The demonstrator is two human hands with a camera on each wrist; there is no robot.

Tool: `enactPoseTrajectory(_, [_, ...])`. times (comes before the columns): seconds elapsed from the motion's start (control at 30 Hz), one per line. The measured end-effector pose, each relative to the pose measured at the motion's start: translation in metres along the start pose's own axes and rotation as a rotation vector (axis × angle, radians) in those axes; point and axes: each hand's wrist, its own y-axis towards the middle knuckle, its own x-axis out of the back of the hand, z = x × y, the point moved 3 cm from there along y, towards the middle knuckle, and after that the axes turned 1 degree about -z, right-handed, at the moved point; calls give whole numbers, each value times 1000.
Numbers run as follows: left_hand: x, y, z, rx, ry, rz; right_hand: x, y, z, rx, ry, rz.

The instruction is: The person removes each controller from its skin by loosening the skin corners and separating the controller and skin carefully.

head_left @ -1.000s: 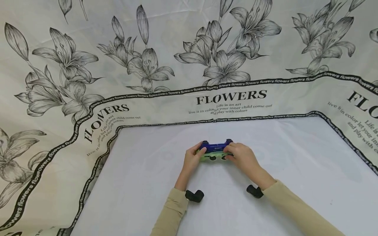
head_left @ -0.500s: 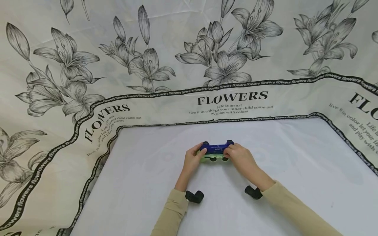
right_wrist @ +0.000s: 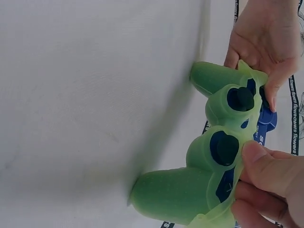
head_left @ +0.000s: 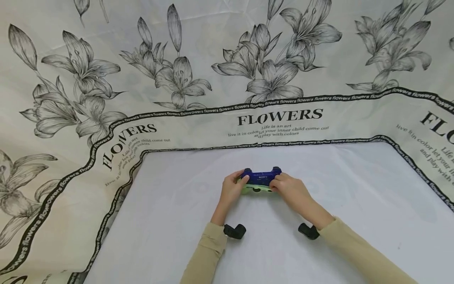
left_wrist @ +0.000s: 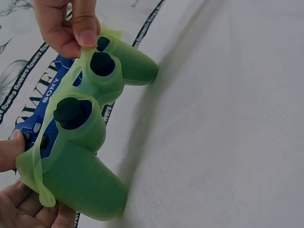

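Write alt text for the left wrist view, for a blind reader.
A blue Sony game controller, partly wrapped in a green cover, is held in the left hand at lower left. The right hand, at top left, pinches the cover's edge. A white surface fills the right.

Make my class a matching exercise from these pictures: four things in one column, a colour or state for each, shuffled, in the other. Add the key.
Things
1. controller
2. cover
3. sleeves
4. right hand

Colours and states
A. beige
B. pinching the cover's edge
C. see-through green
D. blue

Right pairs: 1-D, 2-C, 3-A, 4-B
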Motion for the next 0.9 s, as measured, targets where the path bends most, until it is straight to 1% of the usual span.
enactPoseTrajectory(0.1, [0,2,-3,11,26,8,0,-2,-2,25,-7,-2])
enactPoseTrajectory(0.2, [0,3,-2,18,28,9,-1,-3,-4,57,-15,10])
enactPoseTrajectory(0.3, [1,4,-1,23,21,7,-2,-5,-6,85,-50,23])
enactPoseTrajectory(0.47, [1,4,1,12,7,22,-4,-8,-10,130,-97,23])
enactPoseTrajectory(0.73, [5,3,0,-17,19,46,-9,-12,-14,177,-85,9])
enactPoseTrajectory(0.9, [6,4,0,6,2,60,-10,-15,-11,262,-116,-18])
